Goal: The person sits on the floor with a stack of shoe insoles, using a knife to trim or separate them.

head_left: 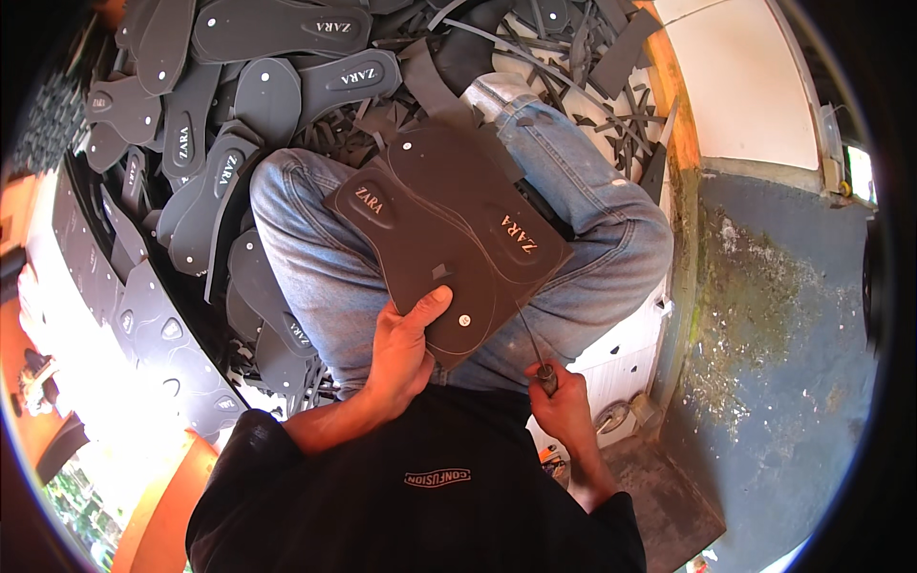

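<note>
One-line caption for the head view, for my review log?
Left hand steadies a dark rubber sheet on the lap; right hand grips a thin blade.

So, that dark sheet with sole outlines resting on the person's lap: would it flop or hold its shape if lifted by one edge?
The dark sheet probably holds its shape: it spans both knees flat, pinched only at one edge by the left hand. It is likely light, since a thumb grip steadies it. It still seems soft, as the thin blade in the right hand cuts it.
</note>
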The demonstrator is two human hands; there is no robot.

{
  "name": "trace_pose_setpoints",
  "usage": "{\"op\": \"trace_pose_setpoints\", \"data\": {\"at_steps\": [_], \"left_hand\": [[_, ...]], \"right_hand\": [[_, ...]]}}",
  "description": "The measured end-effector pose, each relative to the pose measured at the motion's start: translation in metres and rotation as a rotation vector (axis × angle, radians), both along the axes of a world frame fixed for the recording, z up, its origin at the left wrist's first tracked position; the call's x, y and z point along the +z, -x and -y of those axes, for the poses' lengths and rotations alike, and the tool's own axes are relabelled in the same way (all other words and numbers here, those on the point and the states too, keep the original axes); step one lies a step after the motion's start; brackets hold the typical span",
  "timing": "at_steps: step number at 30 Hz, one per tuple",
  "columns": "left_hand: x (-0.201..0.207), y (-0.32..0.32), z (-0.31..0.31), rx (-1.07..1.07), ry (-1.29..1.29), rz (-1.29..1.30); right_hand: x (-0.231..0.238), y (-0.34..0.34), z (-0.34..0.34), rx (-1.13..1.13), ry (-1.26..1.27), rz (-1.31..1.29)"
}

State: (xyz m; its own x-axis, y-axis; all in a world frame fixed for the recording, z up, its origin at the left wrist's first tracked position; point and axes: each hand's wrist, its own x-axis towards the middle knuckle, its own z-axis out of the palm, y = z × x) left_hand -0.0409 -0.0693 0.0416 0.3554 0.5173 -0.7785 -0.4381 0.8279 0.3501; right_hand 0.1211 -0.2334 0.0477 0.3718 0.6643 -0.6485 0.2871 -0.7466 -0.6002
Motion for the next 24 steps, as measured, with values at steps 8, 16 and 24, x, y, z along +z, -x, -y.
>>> {"op": "trace_pose_setpoints", "data": {"at_steps": [8, 16, 24], "left_hand": [[-0.023, 0.013, 0.005, 0.025, -0.133, 0.032], [-0.028, 0.022, 0.002, 0.016, -0.159, 0.091], [-0.036, 0.024, 0.004, 0.010, -0.183, 0.116]], "right_hand": [[-0.014, 0.014, -0.015, 0.089, -0.001, 0.113], [-0.016, 0.014, -0.043, 0.124, -0.006, 0.141], [-0.026, 0.015, -0.064, 0.167, 0.020, 0.163]]}}
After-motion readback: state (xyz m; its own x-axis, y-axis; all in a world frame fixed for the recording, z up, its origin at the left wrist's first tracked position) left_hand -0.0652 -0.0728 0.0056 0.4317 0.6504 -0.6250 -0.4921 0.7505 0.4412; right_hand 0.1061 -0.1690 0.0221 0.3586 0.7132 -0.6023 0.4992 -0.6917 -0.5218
